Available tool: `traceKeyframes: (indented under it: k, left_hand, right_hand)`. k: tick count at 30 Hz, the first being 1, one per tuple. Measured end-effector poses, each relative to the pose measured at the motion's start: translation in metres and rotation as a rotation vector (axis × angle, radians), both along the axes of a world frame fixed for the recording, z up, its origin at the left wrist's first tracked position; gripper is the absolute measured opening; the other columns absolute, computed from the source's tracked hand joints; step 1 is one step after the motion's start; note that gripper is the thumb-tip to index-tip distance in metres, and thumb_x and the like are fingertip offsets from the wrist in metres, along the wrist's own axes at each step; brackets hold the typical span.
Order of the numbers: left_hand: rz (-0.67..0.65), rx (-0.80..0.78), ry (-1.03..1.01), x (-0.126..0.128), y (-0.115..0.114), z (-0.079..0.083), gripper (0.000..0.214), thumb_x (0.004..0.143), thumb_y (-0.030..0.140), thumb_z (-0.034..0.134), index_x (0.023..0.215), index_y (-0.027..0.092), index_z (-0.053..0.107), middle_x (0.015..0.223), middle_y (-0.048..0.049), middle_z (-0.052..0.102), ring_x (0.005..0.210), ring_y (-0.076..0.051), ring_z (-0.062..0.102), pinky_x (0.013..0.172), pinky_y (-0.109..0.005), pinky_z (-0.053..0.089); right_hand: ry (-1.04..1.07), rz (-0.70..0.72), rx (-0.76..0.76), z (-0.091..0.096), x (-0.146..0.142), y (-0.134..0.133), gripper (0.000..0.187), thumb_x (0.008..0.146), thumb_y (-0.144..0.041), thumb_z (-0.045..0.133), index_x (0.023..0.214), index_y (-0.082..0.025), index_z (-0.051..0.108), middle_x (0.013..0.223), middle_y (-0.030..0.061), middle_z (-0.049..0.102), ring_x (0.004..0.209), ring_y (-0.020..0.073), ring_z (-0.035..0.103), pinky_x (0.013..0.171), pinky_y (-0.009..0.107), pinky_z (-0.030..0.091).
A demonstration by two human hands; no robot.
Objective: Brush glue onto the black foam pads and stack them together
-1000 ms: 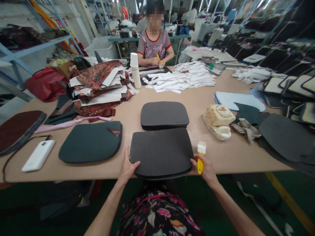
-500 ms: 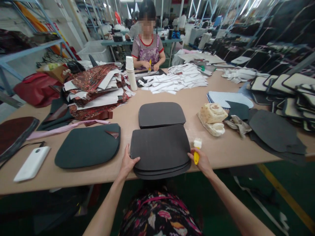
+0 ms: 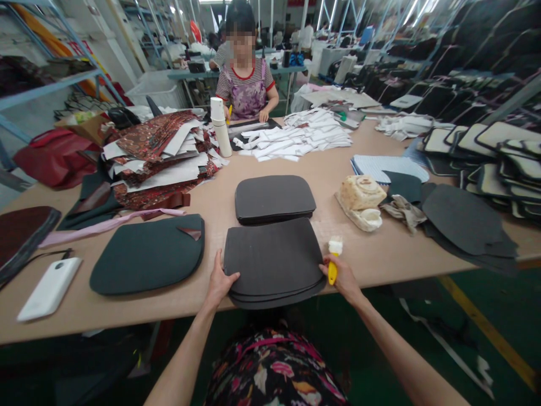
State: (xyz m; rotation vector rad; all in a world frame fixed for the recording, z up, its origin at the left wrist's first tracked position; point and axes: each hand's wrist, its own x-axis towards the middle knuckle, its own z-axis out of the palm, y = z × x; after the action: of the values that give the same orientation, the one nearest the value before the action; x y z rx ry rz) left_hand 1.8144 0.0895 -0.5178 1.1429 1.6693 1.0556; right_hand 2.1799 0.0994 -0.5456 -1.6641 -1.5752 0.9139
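Observation:
A small stack of dark grey foam pads lies at the near edge of the table. My left hand grips the stack's left edge, thumb on top. At the stack's right edge, my right hand is closed on a yellow-handled brush with white bristles pointing away from me. A second stack of grey pads sits just behind the first.
A dark green pad and a white device lie to the left. Patterned fabric pieces are piled at back left. A lump of cloth and dark pads sit on the right. A person works across the table.
The view has shifted slightly. Both hands keep their hold on the near stack, which has barely moved.

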Motion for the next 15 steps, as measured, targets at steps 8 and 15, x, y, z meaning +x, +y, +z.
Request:
traceKeyframes:
  k: [8,15]
  left_hand:
    - [-0.017,-0.017,0.223,0.013,0.001,0.01,0.09,0.064,0.006,0.065,0.14,0.019,0.018,0.141,-0.0122,0.036,0.127,-0.024,0.038,0.107,-0.038,0.03]
    - [-0.046,-0.051,0.322,0.019,0.002,0.017,0.087,0.07,0.007,0.06,0.142,0.018,0.013,0.14,-0.0138,0.038,0.124,-0.027,0.043,0.103,-0.04,0.038]
  right_hand:
    - [-0.044,-0.04,0.012,0.004,-0.007,-0.001,0.032,0.072,-0.045,0.054,0.086,-0.017,0.059,0.074,0.0044,0.058,0.063,0.0189,0.056,0.059,0.03,0.043]
    - [-0.01,-0.055,-0.003,0.007,-0.007,0.004,0.036,0.073,-0.041,0.054,0.096,-0.015,0.06,0.07,0.0034,0.058,0.061,0.018,0.056,0.059,0.029,0.044]
